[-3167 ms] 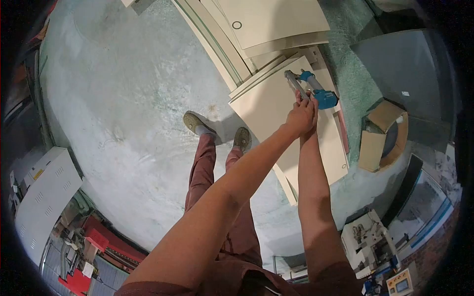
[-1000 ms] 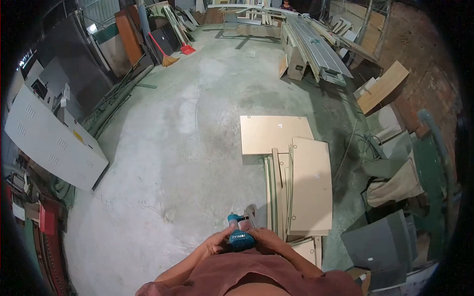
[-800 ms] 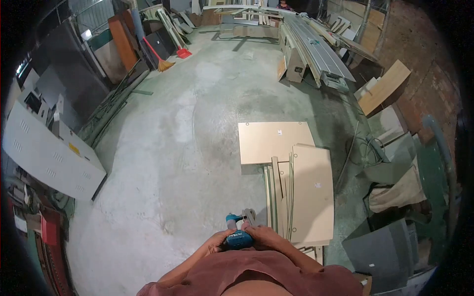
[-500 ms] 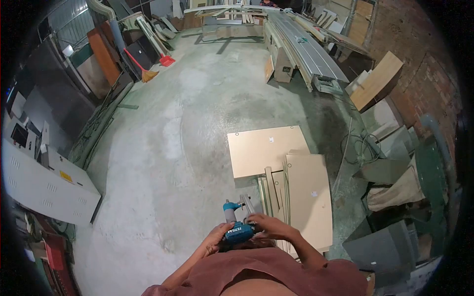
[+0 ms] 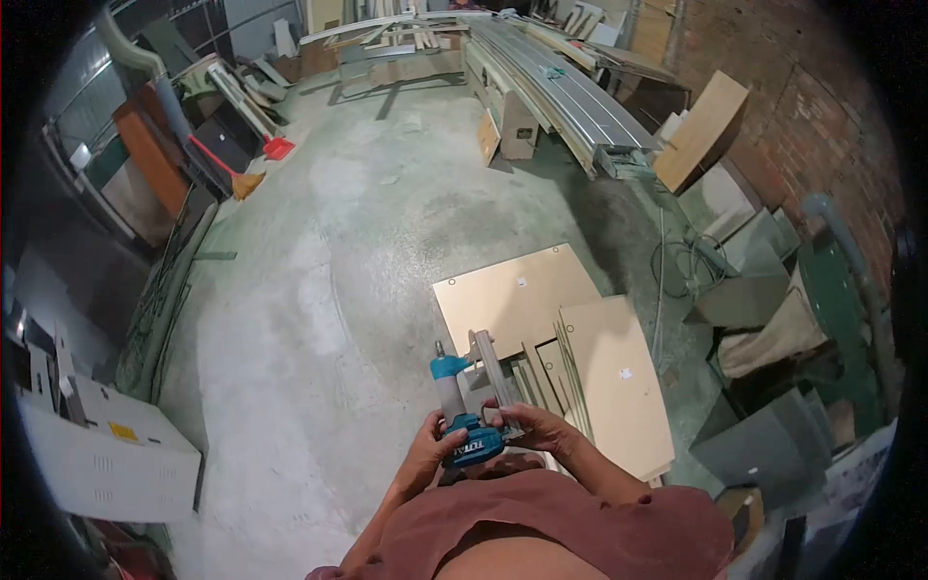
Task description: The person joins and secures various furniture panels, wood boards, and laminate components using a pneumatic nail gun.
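A blue and grey nail gun (image 5: 473,442) marked TOTAL is held in front of my body, its air fitting pointing away from me. My left hand (image 5: 428,452) is closed round the left side of its blue head. At its right side, my right hand (image 5: 535,426) is closed on the end of the silver magazine (image 5: 494,370). Beyond and to the right, flat cream panels (image 5: 522,301) lie on the floor, with narrow strips (image 5: 570,377) between them and a larger panel (image 5: 619,377).
A white metal cabinet (image 5: 106,464) stands at the left. A broom (image 5: 245,184) and red dustpan (image 5: 278,148) are farther off. Long metal profiles (image 5: 570,87) rest on a bench at the back right. Cable (image 5: 691,271) and grey boards (image 5: 773,435) lie to the right.
The nail gun and both hands have risen slightly. My right hand has moved from beside the blue head onto the magazine end. The view has turned, shifting the background left.
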A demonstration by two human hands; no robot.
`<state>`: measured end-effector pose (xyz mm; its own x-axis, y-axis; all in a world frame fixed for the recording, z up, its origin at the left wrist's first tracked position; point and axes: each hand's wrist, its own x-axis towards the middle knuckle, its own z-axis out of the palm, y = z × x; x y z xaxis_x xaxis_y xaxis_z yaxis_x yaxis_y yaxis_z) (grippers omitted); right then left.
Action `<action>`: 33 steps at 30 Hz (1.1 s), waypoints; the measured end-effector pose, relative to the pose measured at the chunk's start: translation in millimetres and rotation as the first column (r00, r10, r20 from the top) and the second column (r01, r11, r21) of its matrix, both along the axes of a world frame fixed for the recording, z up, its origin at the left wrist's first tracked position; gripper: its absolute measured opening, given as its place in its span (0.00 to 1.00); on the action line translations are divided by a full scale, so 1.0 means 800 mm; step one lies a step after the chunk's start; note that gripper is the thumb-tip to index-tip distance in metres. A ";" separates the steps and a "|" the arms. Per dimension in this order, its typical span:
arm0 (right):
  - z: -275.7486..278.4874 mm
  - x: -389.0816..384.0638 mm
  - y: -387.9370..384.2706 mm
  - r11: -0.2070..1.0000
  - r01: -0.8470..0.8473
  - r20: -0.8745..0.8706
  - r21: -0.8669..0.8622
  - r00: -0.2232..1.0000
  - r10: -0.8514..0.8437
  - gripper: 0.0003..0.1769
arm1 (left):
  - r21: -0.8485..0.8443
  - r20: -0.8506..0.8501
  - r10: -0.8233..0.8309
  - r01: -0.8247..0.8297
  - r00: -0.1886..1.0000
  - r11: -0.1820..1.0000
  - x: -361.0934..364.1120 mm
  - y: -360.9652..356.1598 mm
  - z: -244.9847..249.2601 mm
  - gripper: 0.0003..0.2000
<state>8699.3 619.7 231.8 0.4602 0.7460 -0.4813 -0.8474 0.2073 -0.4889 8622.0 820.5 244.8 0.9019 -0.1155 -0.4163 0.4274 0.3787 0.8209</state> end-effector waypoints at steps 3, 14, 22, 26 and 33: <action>0.000 -0.001 0.051 0.996 0.040 0.043 0.078 0.998 -0.043 0.26 | 0.135 0.058 -0.122 0.113 0.991 0.984 0.018 0.060 0.020 0.34; 0.049 -0.031 0.165 0.849 0.509 0.447 -0.139 0.798 -0.405 0.22 | 0.244 0.307 -0.335 0.267 0.891 0.932 0.092 0.155 0.016 0.21; 0.058 -0.052 0.166 0.753 0.636 0.597 -0.169 0.673 -0.435 0.18 | 0.103 0.251 -0.410 0.397 0.877 0.912 0.116 0.144 -0.001 0.18; 0.044 -0.058 0.155 0.687 0.716 0.582 -0.121 0.612 -0.535 0.20 | 0.083 0.230 -0.459 0.453 0.858 0.888 0.129 0.118 -0.014 0.17; 0.013 -0.043 0.125 0.630 0.766 0.518 -0.129 0.593 -0.616 0.25 | 0.018 0.060 -0.460 0.460 0.886 0.888 0.149 0.083 -0.060 0.19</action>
